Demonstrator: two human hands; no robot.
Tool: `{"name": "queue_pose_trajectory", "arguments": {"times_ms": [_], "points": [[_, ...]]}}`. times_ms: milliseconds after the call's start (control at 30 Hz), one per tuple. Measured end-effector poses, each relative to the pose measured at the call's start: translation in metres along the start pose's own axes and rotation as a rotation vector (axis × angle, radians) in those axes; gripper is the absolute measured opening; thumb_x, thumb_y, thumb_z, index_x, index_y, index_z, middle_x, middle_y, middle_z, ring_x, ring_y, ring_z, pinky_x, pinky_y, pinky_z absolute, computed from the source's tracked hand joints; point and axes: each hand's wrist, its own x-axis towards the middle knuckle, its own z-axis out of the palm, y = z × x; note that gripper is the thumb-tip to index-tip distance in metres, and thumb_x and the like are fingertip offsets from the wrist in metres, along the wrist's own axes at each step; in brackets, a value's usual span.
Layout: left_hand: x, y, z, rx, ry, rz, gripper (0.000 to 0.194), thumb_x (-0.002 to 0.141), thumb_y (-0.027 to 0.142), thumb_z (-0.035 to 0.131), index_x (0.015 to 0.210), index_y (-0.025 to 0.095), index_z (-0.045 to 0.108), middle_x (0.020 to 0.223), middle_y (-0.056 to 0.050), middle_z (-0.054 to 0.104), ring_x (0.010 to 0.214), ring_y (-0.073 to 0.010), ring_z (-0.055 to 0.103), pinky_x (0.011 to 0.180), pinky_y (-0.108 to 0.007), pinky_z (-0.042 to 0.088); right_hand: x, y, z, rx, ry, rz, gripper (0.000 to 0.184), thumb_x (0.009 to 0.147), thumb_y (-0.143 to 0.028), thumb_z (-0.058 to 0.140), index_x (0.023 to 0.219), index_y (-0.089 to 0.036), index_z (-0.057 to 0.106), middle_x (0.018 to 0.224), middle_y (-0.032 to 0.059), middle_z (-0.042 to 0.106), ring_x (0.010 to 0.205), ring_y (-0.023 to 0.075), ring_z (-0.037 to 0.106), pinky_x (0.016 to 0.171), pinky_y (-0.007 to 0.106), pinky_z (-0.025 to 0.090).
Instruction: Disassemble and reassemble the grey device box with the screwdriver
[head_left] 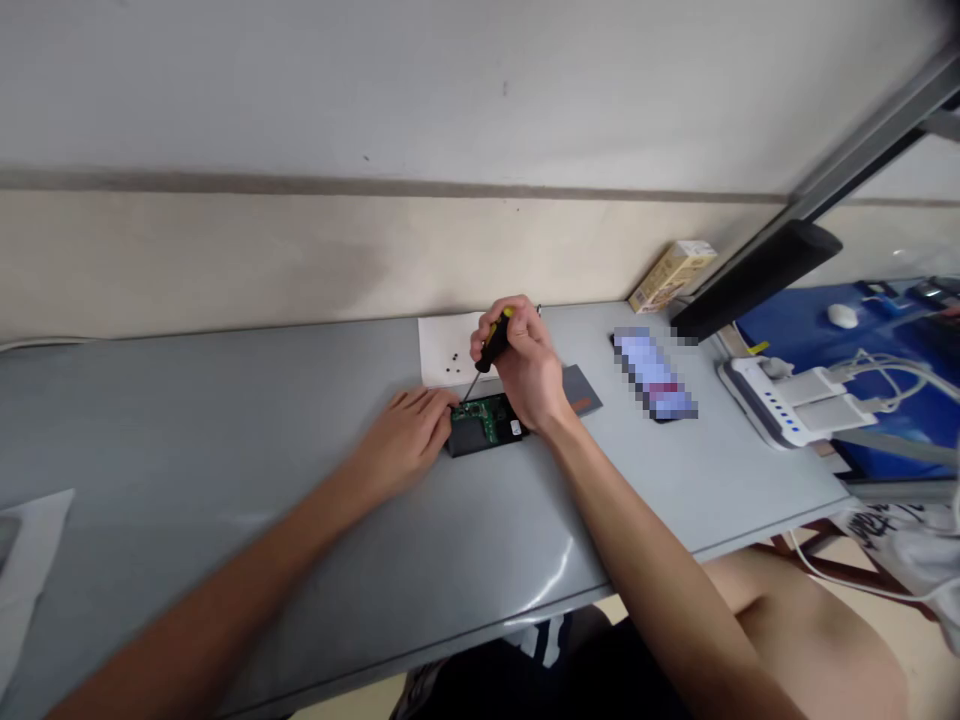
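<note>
My right hand is closed around the black and yellow handle of a screwdriver. Its thin shaft slants down to the left, and the tip meets the upper left part of a green circuit board in an opened black electronic device. My left hand grips the device's left end, with the thumb and fingertips at its corner. Behind the device lies a sheet of white paper with several small dark screws on it. A flat grey panel lies to the right, partly hidden by my right hand.
A phone lies right of the panel. Farther right are a white power strip with chargers and cables, a small carton and a black upright. A wall backs the grey table. White paper lies at far left.
</note>
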Motion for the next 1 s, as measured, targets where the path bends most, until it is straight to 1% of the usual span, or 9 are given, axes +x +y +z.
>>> {"name": "queue_pose_trajectory", "arguments": {"times_ms": [100,200,300,400,500,600,767,833,1000], "points": [[0.001,0.001,-0.001,0.003,-0.012,-0.009,0.029,0.104,0.023,0.032,0.115,0.019,0.058,0.106,-0.009,0.07,0.099,-0.0272,0.063,0.091,-0.043,0.043,0.0,-0.002,0.002,-0.015,-0.038,0.07,0.033,0.099,-0.057,0.053,0.094,-0.025,0.053,0.079,0.0007,0.048,0.066,0.0149,0.05,0.061,0.03,0.045],[0.001,0.003,-0.002,-0.006,-0.014,-0.017,0.029,0.104,0.023,0.032,0.115,0.019,0.058,0.107,-0.009,0.07,0.101,-0.0273,0.063,0.091,-0.043,0.043,-0.003,-0.001,0.01,0.002,-0.018,0.08,0.037,0.099,-0.062,0.049,0.094,-0.026,0.051,0.071,-0.0013,0.043,0.059,0.0147,0.041,0.054,0.028,0.039],[0.002,0.004,-0.003,0.004,-0.018,-0.022,0.029,0.104,0.023,0.032,0.114,0.019,0.058,0.106,-0.009,0.07,0.1,-0.0268,0.063,0.091,-0.043,0.043,-0.002,0.001,0.017,0.054,-0.003,0.044,0.031,0.1,-0.057,0.05,0.094,-0.028,0.045,0.063,-0.0048,0.037,0.053,0.0132,0.031,0.05,0.026,0.03],[0.002,0.003,-0.003,0.02,-0.032,-0.022,0.029,0.104,0.024,0.031,0.114,0.02,0.058,0.106,-0.008,0.07,0.099,-0.0265,0.062,0.091,-0.043,0.043,0.005,0.003,0.018,0.068,-0.029,0.074,0.03,0.099,-0.051,0.055,0.089,-0.028,0.039,0.059,-0.0071,0.035,0.05,0.0117,0.025,0.048,0.024,0.025],[0.002,0.002,-0.002,0.021,-0.021,-0.022,0.029,0.104,0.023,0.031,0.113,0.02,0.058,0.106,-0.008,0.07,0.099,-0.0262,0.062,0.092,-0.043,0.043,0.013,0.005,0.013,0.059,-0.068,0.103,0.03,0.097,-0.053,0.058,0.09,-0.027,0.043,0.063,-0.0058,0.043,0.05,0.0116,0.033,0.048,0.025,0.031],[0.001,0.001,-0.002,0.018,-0.02,-0.025,0.027,0.103,0.023,0.034,0.112,0.021,0.059,0.106,-0.007,0.07,0.098,-0.0258,0.062,0.092,-0.042,0.043,0.016,0.005,0.006,0.05,-0.074,0.095,0.041,0.095,-0.067,0.055,0.09,-0.026,0.049,0.07,-0.0024,0.049,0.056,0.0129,0.045,0.052,0.027,0.041],[0.001,0.001,-0.002,-0.005,-0.006,-0.031,0.027,0.104,0.022,0.035,0.113,0.021,0.061,0.106,-0.007,0.071,0.099,-0.0256,0.063,0.092,-0.042,0.044,0.01,0.001,0.004,0.019,0.042,0.104,0.053,0.091,-0.08,0.045,0.09,-0.027,0.05,0.069,-0.0021,0.044,0.056,0.0134,0.041,0.051,0.028,0.04],[0.001,0.001,-0.002,-0.014,-0.005,-0.036,0.027,0.104,0.023,0.036,0.114,0.02,0.061,0.107,-0.007,0.071,0.1,-0.0257,0.063,0.093,-0.042,0.044,0.007,-0.001,0.006,0.022,0.055,0.099,0.049,0.093,-0.077,0.048,0.094,-0.028,0.049,0.068,-0.0029,0.042,0.056,0.0138,0.038,0.051,0.028,0.039],[0.0,0.0,-0.001,-0.013,0.0,-0.028,0.028,0.106,0.024,0.034,0.115,0.02,0.06,0.106,-0.006,0.071,0.1,-0.0251,0.063,0.092,-0.042,0.043,0.005,-0.002,0.006,0.076,-0.045,0.083,0.029,0.097,-0.052,0.061,0.091,-0.027,0.047,0.069,-0.0039,0.042,0.057,0.0127,0.038,0.056,0.027,0.04]]}}
